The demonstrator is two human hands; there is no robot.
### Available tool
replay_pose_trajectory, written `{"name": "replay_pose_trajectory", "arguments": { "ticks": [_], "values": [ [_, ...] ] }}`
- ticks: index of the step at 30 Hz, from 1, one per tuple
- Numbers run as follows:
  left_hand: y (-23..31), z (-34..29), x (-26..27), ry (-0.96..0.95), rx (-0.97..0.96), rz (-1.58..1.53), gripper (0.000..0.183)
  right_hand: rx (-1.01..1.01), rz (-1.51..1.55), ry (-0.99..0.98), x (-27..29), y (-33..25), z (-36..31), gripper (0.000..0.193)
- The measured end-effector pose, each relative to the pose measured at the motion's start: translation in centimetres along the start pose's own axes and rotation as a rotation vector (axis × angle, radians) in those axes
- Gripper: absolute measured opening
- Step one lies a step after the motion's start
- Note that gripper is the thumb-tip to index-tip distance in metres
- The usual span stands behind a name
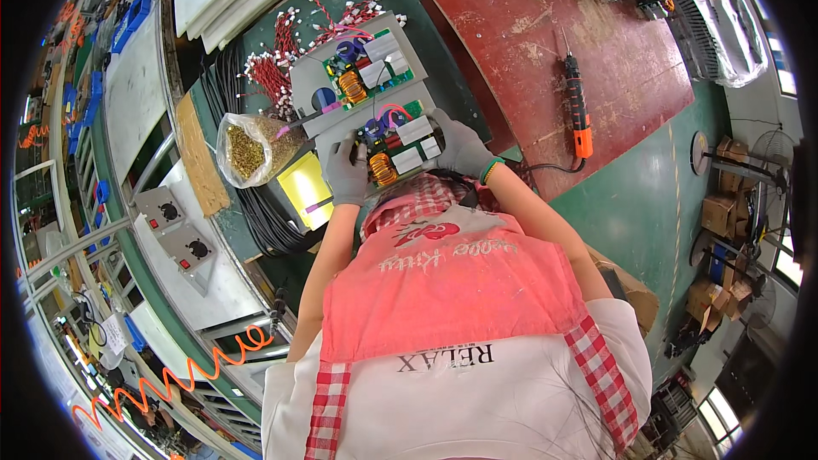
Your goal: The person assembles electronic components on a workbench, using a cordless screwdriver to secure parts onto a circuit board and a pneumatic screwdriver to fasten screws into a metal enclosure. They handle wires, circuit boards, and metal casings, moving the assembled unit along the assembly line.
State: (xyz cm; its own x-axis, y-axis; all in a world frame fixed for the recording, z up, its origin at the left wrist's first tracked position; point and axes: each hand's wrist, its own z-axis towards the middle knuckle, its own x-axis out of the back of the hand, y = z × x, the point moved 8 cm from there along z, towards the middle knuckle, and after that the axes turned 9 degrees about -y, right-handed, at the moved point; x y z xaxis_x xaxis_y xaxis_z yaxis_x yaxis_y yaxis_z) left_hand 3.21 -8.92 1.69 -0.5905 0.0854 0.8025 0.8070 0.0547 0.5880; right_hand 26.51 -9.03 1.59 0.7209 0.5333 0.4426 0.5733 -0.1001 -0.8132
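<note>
My left hand (345,172), in a grey glove, grips the left edge of a grey metal unit that carries a green circuit board (400,140) with copper coils and white blocks. On the unit's right edge sits my right hand (460,146), also in a grey glove and with a green band at the wrist. I hold the unit close in front of my pink apron. A second, like unit with a circuit board (362,68) lies just beyond it on the green bench.
A clear bag of small brass parts (251,149) lies left of the units, by a yellow pad (308,187). Red-and-white wire bundles (281,68) and black cables sit behind. An orange electric screwdriver (579,115) rests on a red board at right.
</note>
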Motion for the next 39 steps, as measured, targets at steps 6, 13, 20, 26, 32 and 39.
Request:
{"name": "replay_pose_trajectory", "arguments": {
  "ticks": [6, 13, 20, 26, 32, 39],
  "values": [
    [0.7, 0.0, 0.2, -0.017, 0.001, -0.024, 0.033, -0.05, -0.067, -0.029, 0.3, -0.1, 0.0, 0.087],
    [1.0, -0.5, 0.2, -0.003, 0.002, -0.036, 0.036, -0.014, -0.023, -0.118, -0.2, 0.8, 0.9, 0.087],
    [-3.7, -0.9, -1.8, 0.015, 0.213, -0.372, 0.046, 0.007, -0.04, -0.058, -0.6, 1.5, 1.1, 0.089],
    [-1.8, -0.8, -0.1, 0.022, 0.14, -0.194, 0.042, -0.009, 0.045, -0.087, -1.2, 2.6, 1.4, 0.089],
    [-1.7, -0.6, -0.2, 0.015, 0.123, -0.262, 0.044, -0.072, 0.022, -0.096, -0.5, 1.4, 0.8, 0.088],
    [-3.6, -0.3, -1.8, -0.045, 0.145, -0.374, 0.048, -0.004, -0.002, -0.078, -0.9, 1.9, 1.2, 0.09]
  ]
}}
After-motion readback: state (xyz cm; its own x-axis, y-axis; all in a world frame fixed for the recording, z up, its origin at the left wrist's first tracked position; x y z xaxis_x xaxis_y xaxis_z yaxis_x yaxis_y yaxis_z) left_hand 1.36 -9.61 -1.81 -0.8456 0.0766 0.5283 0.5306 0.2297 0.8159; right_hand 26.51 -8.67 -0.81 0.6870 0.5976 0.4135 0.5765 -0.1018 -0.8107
